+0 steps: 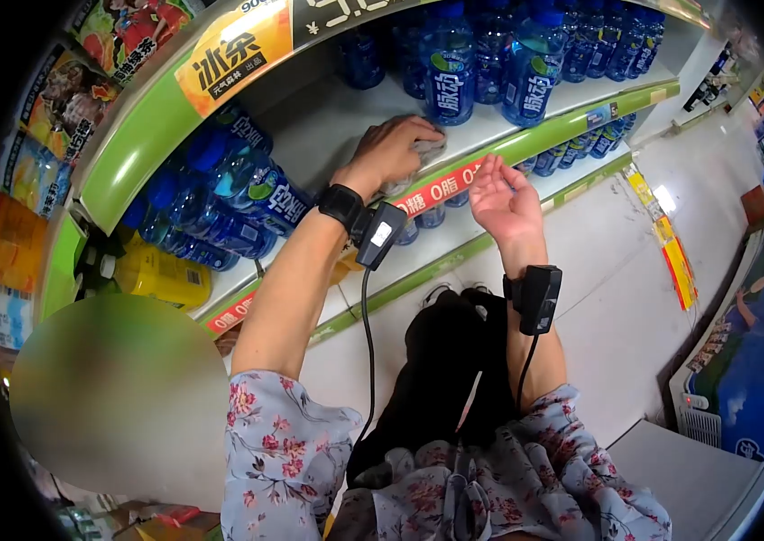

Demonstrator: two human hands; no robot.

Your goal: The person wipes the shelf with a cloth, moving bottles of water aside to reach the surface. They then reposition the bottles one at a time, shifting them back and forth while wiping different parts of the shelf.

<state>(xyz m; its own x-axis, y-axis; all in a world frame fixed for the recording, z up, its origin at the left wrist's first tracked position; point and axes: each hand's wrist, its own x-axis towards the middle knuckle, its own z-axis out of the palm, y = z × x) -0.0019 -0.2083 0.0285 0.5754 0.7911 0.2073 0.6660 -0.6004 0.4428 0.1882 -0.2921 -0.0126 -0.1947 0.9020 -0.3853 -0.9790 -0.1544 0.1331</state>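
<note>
My left hand (388, 151) is closed over a grey cloth (430, 153), pressing it on the white shelf (310, 144) just behind the green front edge. Part of the cloth shows under the fingers and below the wrist. Close by on the right stand blue drink bottles (450, 77) with blue caps. More blue bottles (238, 194) are grouped to the left of my left wrist. My right hand (505, 200) is palm up in front of the red-and-white price strip (443, 187), fingers extended and slightly curled, holding nothing I can see.
Yellow bottles (161, 272) stand at the shelf's left end. A lower shelf (481, 216) holds more blue bottles. Cables run from the devices on both wrists. At the right are a blue printed display (756, 334) and a grey-white box (684, 473). A blurred patch covers the lower left.
</note>
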